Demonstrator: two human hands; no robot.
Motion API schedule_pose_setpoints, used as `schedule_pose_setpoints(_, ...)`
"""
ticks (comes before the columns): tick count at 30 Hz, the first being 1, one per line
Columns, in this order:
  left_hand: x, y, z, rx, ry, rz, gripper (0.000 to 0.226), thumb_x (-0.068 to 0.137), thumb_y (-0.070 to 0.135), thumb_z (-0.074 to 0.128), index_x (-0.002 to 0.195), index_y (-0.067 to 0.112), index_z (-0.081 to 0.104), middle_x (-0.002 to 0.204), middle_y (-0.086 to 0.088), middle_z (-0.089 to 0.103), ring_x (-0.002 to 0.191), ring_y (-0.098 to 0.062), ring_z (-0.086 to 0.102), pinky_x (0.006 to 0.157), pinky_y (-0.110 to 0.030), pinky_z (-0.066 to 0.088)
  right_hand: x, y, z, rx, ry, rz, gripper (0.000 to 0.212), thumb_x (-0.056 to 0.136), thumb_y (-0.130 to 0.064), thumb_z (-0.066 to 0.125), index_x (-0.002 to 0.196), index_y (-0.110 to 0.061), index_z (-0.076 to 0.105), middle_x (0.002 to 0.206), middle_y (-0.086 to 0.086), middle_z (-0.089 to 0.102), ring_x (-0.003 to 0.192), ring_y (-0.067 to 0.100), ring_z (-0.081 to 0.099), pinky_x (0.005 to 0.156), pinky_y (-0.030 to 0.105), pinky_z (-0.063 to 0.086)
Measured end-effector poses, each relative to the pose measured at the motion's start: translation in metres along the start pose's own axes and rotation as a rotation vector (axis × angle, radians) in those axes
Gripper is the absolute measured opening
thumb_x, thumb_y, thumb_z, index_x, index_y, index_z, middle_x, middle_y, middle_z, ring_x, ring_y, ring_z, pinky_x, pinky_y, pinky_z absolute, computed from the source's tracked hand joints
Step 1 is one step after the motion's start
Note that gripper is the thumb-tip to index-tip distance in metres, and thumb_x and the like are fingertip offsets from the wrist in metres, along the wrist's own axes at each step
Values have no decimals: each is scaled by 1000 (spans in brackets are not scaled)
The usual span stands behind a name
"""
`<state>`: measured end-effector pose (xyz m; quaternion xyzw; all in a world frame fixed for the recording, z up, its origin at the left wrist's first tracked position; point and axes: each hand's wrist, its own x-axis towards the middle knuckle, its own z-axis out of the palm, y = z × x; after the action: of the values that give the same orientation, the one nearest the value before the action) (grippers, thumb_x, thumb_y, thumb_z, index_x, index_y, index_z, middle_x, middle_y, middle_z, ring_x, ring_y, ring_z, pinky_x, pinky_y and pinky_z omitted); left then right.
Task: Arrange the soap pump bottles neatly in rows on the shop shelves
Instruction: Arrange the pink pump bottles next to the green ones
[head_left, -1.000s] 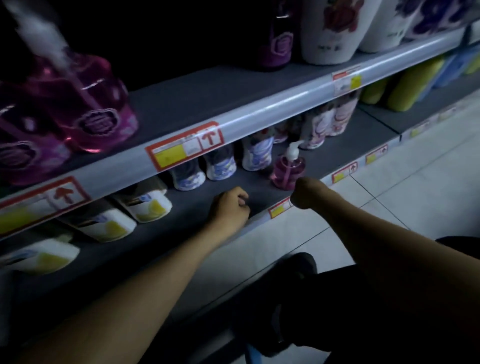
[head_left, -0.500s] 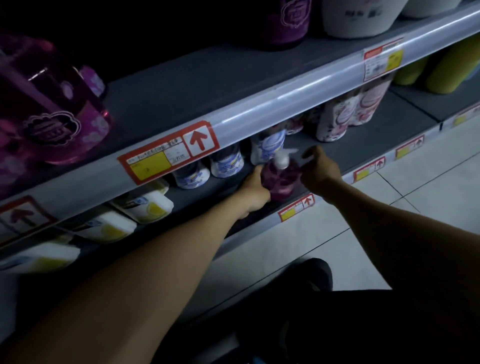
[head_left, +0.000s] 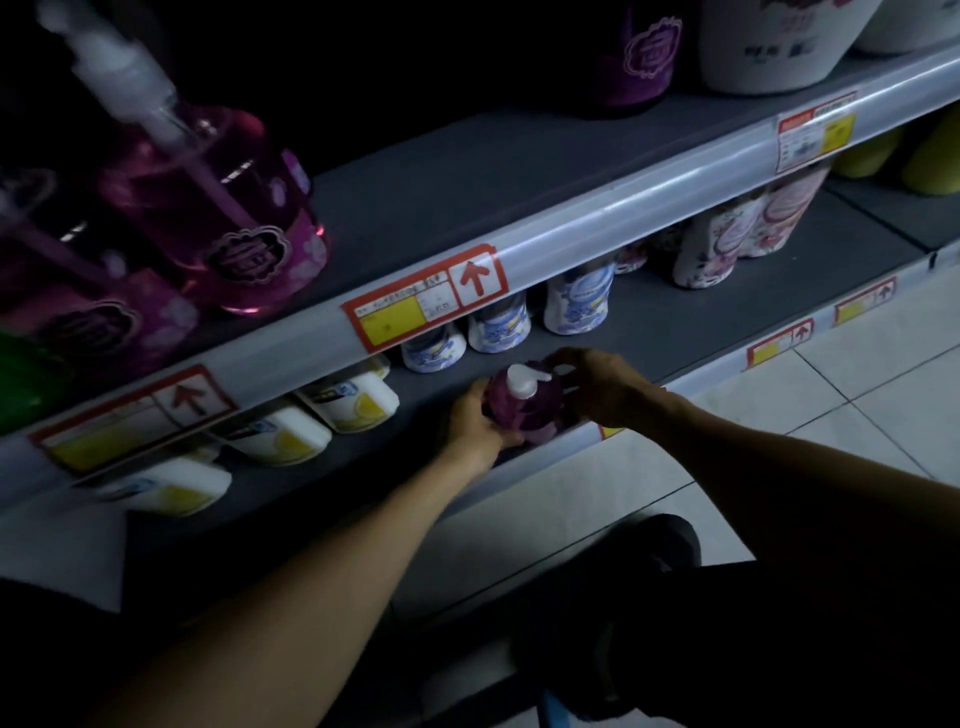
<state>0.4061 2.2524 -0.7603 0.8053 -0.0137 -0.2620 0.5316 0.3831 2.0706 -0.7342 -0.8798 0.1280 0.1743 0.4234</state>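
A single head-worn camera looks forward and down from just above the upper shelf (head_left: 467, 171), onto the lower shelf (head_left: 675, 332) and floor (head_left: 857, 405).

Setting: retail shop, toiletries aisle. We recorded an upper shelf (head_left: 467, 171) and a lower shelf (head_left: 701, 312), each edged by a clear rail (head_left: 623, 228) carrying red-bordered price tags (head_left: 423, 299) with arrows. Identical goods stood in multiples: pink pump bottles (head_left: 223, 208), blue-and-white bottles (head_left: 498, 325), white-and-yellow bottles (head_left: 353, 400). A pale tiled floor (head_left: 857, 395) lay below.
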Motion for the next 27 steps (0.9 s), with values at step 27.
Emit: schedule_pose_setpoints(27, -181, 166, -113, 36, 237, 674, 31, 82, 21, 71, 112, 20, 64, 84, -2, 72, 80, -16, 69, 75, -41, 58, -161, -198, -106, -23, 137, -705, 51, 61, -24, 87, 109, -22, 70, 97, -9, 75, 95, 4, 70, 85, 27, 56)
